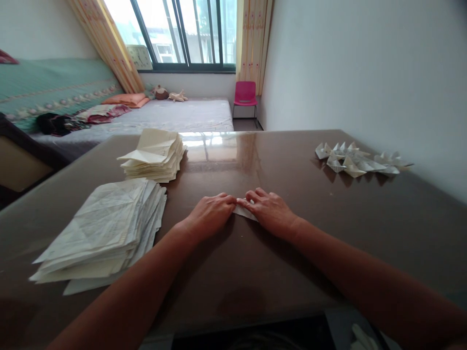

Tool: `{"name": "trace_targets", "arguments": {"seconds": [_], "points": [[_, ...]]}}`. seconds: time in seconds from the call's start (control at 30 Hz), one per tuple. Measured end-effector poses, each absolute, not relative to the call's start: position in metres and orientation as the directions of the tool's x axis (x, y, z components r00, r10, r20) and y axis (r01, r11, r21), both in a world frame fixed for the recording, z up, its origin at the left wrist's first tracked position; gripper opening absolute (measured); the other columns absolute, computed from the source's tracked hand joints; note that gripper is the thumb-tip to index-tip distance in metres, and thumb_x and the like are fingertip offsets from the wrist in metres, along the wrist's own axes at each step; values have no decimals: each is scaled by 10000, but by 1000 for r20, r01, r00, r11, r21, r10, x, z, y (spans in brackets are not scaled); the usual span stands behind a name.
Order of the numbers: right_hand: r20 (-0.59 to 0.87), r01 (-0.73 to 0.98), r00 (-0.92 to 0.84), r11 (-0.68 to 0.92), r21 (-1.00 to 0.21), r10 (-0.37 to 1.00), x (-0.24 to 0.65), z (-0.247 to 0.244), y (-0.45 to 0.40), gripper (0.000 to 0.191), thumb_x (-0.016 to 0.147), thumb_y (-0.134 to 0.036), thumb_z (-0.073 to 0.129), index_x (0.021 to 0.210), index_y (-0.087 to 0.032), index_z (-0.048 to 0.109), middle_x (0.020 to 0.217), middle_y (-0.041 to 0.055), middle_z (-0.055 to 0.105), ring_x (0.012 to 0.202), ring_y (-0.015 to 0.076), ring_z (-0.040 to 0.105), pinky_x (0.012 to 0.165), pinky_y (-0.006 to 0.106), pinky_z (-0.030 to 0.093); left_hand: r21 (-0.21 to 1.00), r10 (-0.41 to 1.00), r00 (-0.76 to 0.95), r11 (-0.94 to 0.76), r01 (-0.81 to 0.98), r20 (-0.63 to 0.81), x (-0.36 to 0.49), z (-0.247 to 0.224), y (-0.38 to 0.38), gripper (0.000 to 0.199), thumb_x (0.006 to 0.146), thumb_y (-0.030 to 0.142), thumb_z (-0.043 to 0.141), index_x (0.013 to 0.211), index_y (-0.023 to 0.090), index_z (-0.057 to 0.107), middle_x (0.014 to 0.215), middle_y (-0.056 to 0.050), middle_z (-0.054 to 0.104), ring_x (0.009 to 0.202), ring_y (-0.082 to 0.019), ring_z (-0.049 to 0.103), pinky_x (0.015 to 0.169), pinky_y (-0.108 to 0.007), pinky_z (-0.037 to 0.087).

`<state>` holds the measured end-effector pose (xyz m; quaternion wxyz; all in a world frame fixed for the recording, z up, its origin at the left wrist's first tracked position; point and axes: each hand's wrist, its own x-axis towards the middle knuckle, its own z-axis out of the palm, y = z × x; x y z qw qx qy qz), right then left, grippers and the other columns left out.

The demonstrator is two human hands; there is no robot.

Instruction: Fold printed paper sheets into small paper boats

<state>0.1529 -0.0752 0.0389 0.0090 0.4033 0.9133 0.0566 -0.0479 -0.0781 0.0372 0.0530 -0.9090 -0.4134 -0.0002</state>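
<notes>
A small piece of folded paper [245,212] lies on the brown table, mostly covered by my hands. My left hand [216,210] is closed, its fingertips pressed on the paper's left end. From the other side my right hand [270,210] bends its fingers over the paper and presses on it. The fingertips of both hands nearly meet at the paper's upper edge. How the paper is folded under the fingers is hidden.
On the left stand a large stack of used paper sheets [98,223] and, behind it, a cream paper stack [153,155]. Several folded paper boats [359,160] sit at the right rear. Beyond the glossy table [292,160] are a bed [189,114] and a pink chair [245,93].
</notes>
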Motion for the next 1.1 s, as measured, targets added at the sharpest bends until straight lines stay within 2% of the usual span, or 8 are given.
{"name": "trace_targets", "arguments": {"seconds": [0.23,0.4,0.53,0.7,0.83,0.9,0.97,1.1], "points": [[51,762,-646,647,-21,762,168,39,-60,317,953,-263,431,1230,-319,574,1148,65,603,1069,205,522,784,266,440,-119,745,660,-649,751,96,-43,35,-81,307,923,421,486,1151,224,546,1014,-33,639,965,-190,578,698,-264,460],[101,874,-456,466,-138,884,197,36,-39,401,922,-252,473,1311,-163,519,1129,125,629,925,198,613,780,280,456,-170,740,665,-646,744,96,-36,34,-83,249,928,397,486,1018,193,598,978,-62,626,958,-195,552,720,-263,456],[85,761,-558,550,-344,826,196,27,-35,417,867,-179,542,1283,-147,540,1013,80,682,873,165,629,797,262,461,-168,746,661,-644,747,80,-34,38,-83,264,932,400,475,978,181,614,952,-74,618,939,-199,543,718,-272,462],[197,637,-570,580,-508,798,178,14,-30,366,859,-106,493,1201,-182,598,1073,54,699,972,159,631,886,281,459,-162,735,675,-660,734,64,-37,41,-84,281,935,397,468,921,169,630,959,-85,617,954,-210,533,762,-298,473],[188,551,-541,515,-657,819,184,13,-19,356,883,-107,418,1178,-181,603,1058,56,711,860,126,660,798,254,493,-181,748,663,-648,739,29,-37,39,-86,264,943,342,464,955,149,644,960,-101,629,940,-207,552,787,-305,472],[149,582,-498,456,-674,855,197,19,-16,325,875,-121,419,1120,-167,628,976,49,723,724,108,653,695,227,492,-202,736,676,-660,724,18,-36,37,-88,240,942,302,468,945,147,652,954,-103,633,922,-205,557,787,-309,468],[57,671,-497,425,-608,866,210,27,-15,225,840,-183,516,995,-165,679,783,20,721,652,119,632,630,216,466,-216,723,691,-673,707,10,-35,37,-89,222,938,271,474,927,150,659,959,-106,634,914,-201,556,787,-307,463],[-44,695,-595,486,-530,803,223,38,-19,170,788,-193,596,883,-204,737,765,0,721,674,126,626,614,201,436,-220,717,697,-679,700,7,-35,38,-90,223,936,260,474,925,148,666,975,-108,635,916,-205,553,784,-308,462]]}}
